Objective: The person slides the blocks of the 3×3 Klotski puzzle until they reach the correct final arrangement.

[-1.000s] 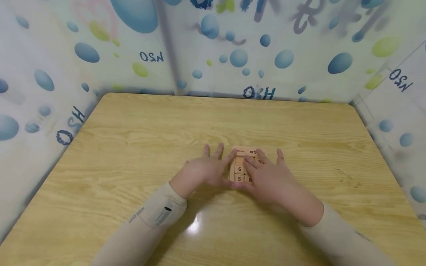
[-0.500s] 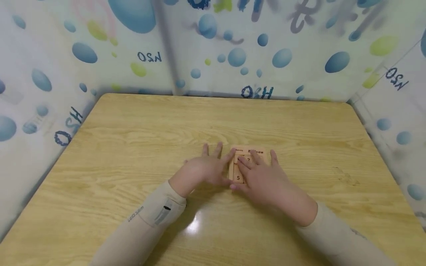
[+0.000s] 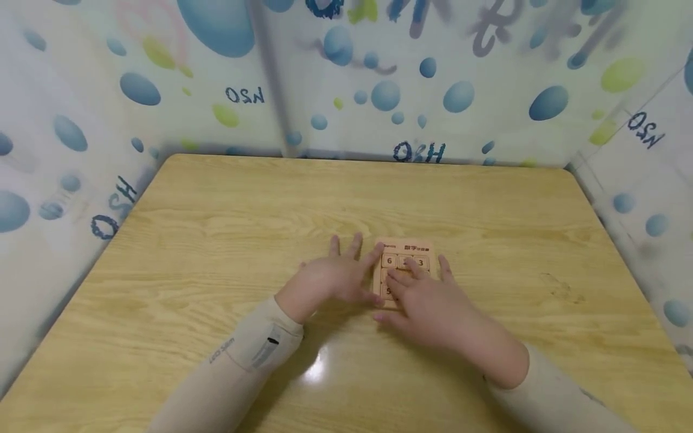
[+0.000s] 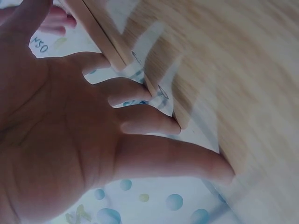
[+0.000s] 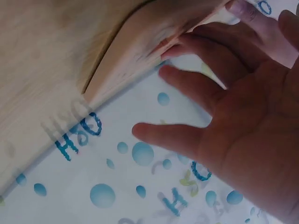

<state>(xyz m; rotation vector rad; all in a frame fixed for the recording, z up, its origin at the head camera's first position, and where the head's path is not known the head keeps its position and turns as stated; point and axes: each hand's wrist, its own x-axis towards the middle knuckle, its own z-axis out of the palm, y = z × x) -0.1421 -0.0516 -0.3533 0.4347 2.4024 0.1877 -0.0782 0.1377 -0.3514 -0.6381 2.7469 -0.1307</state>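
A flat wooden number sliding puzzle [image 3: 397, 248] lies on the table, its printed strip at the far side. The tiles 6, 2 and 3 show in the top row, with 2 partly covered; a 5 is partly visible at the lower left. My left hand [image 3: 343, 276] touches the puzzle's left side with thumb and index finger, the other fingers spread. Over the lower right part lies my right hand [image 3: 433, 304], its fingertips on the tiles and its thumb near the front edge. It hides several tiles. The puzzle's edge [image 4: 100, 39] appears beside the left fingers in the left wrist view.
The wood-grain table [image 3: 243, 204] extends around both hands. Behind it and at both sides stand walls [image 3: 346, 102] with blue and green bubble patterns. A bright light reflection lies on the table in front of the left hand.
The 6 tile has gone from the middle row's left cell to the top row's left cell. The right fingers moved slightly left, then back towards the person. The left hand stays in place.
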